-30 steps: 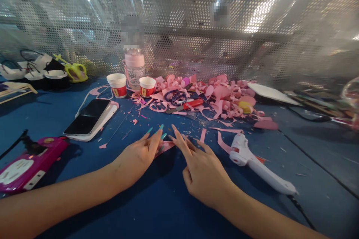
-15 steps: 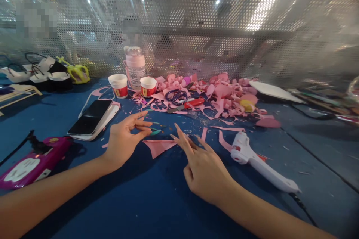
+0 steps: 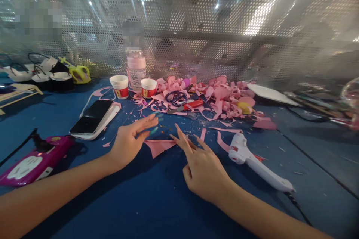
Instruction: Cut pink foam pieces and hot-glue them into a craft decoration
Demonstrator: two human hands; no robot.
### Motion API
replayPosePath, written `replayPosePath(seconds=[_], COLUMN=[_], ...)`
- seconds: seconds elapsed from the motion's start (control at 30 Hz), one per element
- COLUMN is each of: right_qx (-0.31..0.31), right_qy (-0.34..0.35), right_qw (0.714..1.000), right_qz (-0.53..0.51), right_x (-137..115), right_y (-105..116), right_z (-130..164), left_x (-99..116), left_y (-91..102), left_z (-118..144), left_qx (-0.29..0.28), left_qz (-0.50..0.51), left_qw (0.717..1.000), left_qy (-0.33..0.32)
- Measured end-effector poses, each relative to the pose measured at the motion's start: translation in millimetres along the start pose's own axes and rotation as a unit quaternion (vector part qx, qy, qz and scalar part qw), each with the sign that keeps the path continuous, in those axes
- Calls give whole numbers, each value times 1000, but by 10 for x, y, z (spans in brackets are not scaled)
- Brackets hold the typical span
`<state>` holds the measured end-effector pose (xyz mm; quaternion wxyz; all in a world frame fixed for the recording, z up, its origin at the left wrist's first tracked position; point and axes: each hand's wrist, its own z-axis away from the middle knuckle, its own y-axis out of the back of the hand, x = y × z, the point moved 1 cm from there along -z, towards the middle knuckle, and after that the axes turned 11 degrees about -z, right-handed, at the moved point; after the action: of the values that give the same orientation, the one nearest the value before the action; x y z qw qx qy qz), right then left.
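Observation:
My left hand [image 3: 129,143], with long teal nails, hovers over the blue table with fingers stretched forward and the thumb apart, holding nothing. Just ahead of its thumb lies a pink triangular scrap [image 3: 159,148]. My right hand [image 3: 206,166] is at the right of that scrap, palm down, fingers spread and pointing forward; nothing shows in it. What lies beneath its fingers is hidden. A narrow pink strip [image 3: 203,134] is near its fingertips. To its right rests a white glue gun [image 3: 259,168].
Pink scraps [image 3: 221,93] are heaped at the back, with a red-handled knife [image 3: 193,104] and dark-handled scissors [image 3: 176,98]. Paper cups [image 3: 121,91] and a bottle [image 3: 136,71] stand behind. At left are a phone [image 3: 92,117] and a magenta power strip [image 3: 36,160]. A perforated metal screen [image 3: 179,22] rises behind.
My left hand has shifted slightly right, its fingers drawing closer together and straightening. The right hand stays nearly in place. The view has turned slightly.

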<state>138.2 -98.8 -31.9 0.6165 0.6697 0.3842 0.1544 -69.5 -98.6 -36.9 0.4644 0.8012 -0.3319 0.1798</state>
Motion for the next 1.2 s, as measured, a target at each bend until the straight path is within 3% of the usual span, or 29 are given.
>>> replayPosePath(seconds=[0.1,0.17,0.3,0.57,0.7,0.77,0.87,0.93,0.97,1.03,1.2], right_qx=[5,3,-2,3,-5,-6,-1,2,3,4,1], right_qy=[-4,-12,-16,-14,1,7,10,13,15,17,15], right_qw=[1000,1000,1000,998,997,996,995,994,994,994,994], right_qz=[-8,-10,-25,-58,-81,-89,-100,-104,-105,-104,-109], right_x=[5,3,-9,-5,-1,2,5,6,7,9,19], right_y=[-10,-15,-10,-4,-18,-23,-24,-22,-21,-20,-25], right_z=[2,4,11,3,7,7,3,0,0,0,3], left_x=[105,164,224,234,201,183,164,158,160,179,258], left_y=[-14,-37,-81,-48,-27,-14,35,65,68,43,-62], left_z=[61,129,255,224,217,219,193,168,161,171,313], left_qx=[-85,-156,-245,-302,-304,-270,-115,-8,14,-14,-174], left_qz=[-89,-138,-204,-212,-207,-205,-198,-198,-204,-225,-252], left_qw=[984,963,936,918,917,923,951,963,965,963,941], left_qy=[-132,-174,-149,-148,-157,-182,-206,-183,-166,-145,-143])
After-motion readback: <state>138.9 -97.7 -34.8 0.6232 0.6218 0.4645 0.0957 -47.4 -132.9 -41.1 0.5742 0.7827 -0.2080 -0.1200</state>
